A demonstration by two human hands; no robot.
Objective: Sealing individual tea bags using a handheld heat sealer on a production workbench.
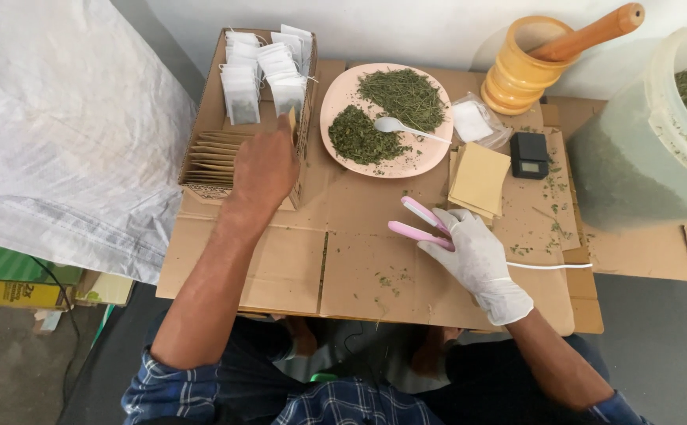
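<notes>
Left hand (265,165): bare, no glove; forearm uncovered up to the elbow. Right hand (477,260): covered by a thin white disposable glove ending in a rolled cuff at the wrist; forearm above it uncovered. Both sleeves: blue plaid fabric with pale check lines, pushed up near the elbows. Lower body: dark trousers.

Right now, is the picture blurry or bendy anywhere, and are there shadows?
Head view: sharp in the middle, where the pink plate and herbs are clear; edges bend outward like a fisheye, curving the white bucket; light is soft and even; the wooden mortar casts a faint shadow on the wall; no glare; the left hand and gloved right hand look crisp.
</notes>
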